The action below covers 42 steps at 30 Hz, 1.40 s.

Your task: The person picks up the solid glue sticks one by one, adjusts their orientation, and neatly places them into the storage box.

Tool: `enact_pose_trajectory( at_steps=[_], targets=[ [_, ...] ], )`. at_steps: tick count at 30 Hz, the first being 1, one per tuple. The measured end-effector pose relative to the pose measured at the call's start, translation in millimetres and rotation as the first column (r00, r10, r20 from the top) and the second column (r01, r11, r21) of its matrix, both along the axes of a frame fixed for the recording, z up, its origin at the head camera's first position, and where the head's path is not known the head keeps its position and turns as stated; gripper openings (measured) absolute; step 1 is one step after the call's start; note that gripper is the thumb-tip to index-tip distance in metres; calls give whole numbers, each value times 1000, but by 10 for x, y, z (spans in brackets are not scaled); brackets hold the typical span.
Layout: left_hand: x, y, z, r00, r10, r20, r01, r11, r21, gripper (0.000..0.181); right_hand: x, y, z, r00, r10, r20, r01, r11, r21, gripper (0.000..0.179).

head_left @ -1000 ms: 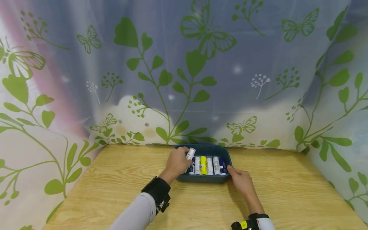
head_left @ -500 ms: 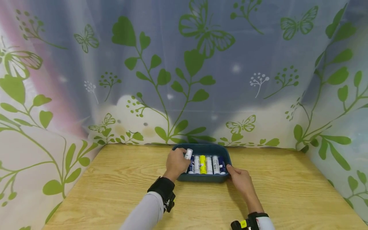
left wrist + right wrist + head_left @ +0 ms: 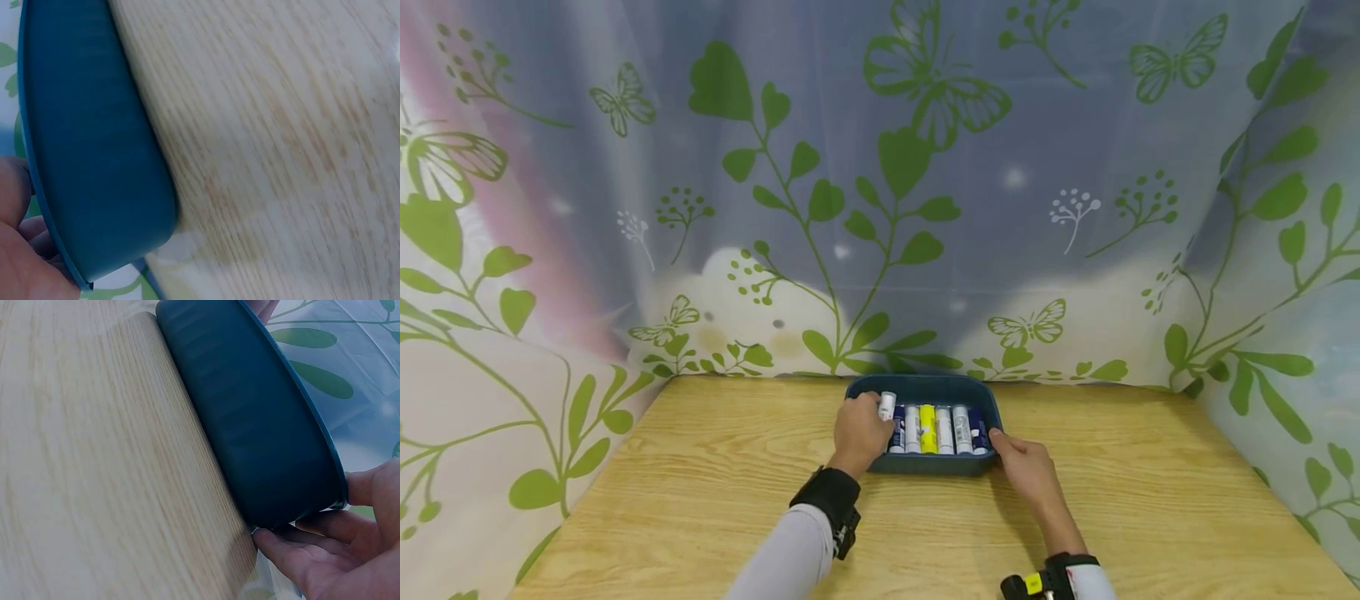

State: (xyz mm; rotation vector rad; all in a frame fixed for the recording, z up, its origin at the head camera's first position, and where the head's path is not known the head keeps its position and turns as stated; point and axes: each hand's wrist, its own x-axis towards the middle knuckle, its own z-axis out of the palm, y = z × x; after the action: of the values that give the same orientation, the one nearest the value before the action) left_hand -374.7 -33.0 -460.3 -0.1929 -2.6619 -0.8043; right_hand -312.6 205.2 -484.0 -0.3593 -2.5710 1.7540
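My left hand (image 3: 860,432) pinches a small white cylindrical tube (image 3: 887,407) at the left end of a dark blue-green plastic bin (image 3: 925,467). The tube stands tilted, its lower part hidden by the fingers. To its right, several similar tubes lie side by side in the bin, among them a yellow tube (image 3: 928,429) and a dark blue tube (image 3: 977,431). My right hand (image 3: 1028,471) holds the bin's right end. In the right wrist view, the thumb is at the rim and the fingers (image 3: 331,550) are against the lower outer wall.
The bin stands on a wood-grain table (image 3: 737,467), near its back edge. A patterned curtain (image 3: 970,250) with green leaves and butterflies hangs right behind it and along both sides.
The white tube has come lower into the left end of the bin, moving slightly left with my left hand. My right hand keeps its hold on the bin.
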Motion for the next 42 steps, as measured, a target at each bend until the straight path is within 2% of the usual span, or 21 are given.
enact_pose_trajectory(
  at_steps=[8, 15, 22, 42],
  targets=[
    [13, 32, -1, 997, 23, 79, -19, 999, -50, 29, 2, 1, -10, 1000, -3, 1, 3, 1000, 8, 64],
    [0, 25, -52, 999, 17, 34, -13, 994, -108, 19, -8, -2, -13, 1000, -6, -2, 6, 1000, 8, 64],
    [-25, 23, -86, 1000, 7, -11, -9, 991, -131, 18, -12, 2, -6, 1000, -9, 8, 9, 1000, 30, 64],
    [7, 45, -88, 1000, -12, 24, 15, 996, -90, 19, -8, 14, -6, 1000, 14, 1, -14, 1000, -5, 62]
  ],
)
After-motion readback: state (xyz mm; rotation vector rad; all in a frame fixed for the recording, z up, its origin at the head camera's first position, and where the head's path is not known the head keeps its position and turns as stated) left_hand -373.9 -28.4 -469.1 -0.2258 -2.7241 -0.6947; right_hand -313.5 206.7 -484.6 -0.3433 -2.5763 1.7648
